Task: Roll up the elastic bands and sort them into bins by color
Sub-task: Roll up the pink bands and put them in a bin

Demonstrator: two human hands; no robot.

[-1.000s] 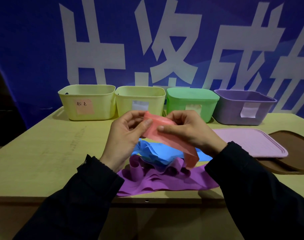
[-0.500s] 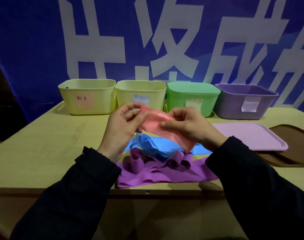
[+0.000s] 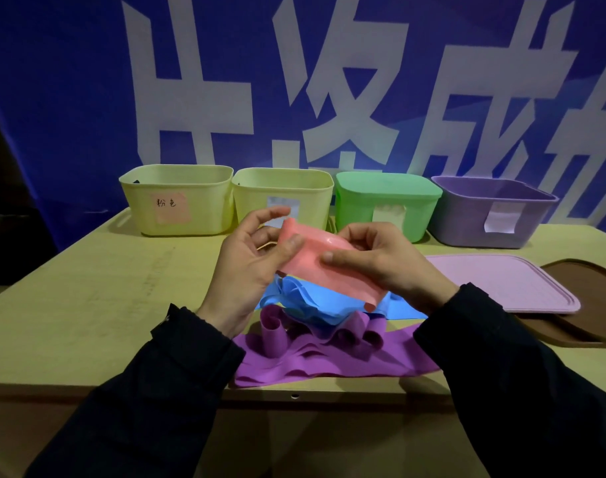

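A pink elastic band (image 3: pixel 324 267) is held above the table between both hands. My left hand (image 3: pixel 248 270) pinches its upper left end with the thumb while the other fingers are spread. My right hand (image 3: pixel 386 262) grips its middle, and the band's free end curls down at the lower right. Under the hands lie a crumpled blue band (image 3: pixel 305 300) and a wavy purple band (image 3: pixel 325 357) near the table's front edge. At the back stand a yellow bin with a pink label (image 3: pixel 177 201), a second yellow bin (image 3: pixel 308 191), a lidded green bin (image 3: pixel 387 201) and a purple bin (image 3: pixel 491 215).
A pink lid (image 3: pixel 508 284) lies flat at the right on a brown tray-like lid (image 3: pixel 591 298). The wooden table (image 3: pixel 87 305) ends just below the purple band. A blue banner with large white characters hangs behind the bins.
The hanging tail of the pink band has grown shorter as the hands drew it up. The fingers of my left hand have spread apart. The head view has shifted slightly.
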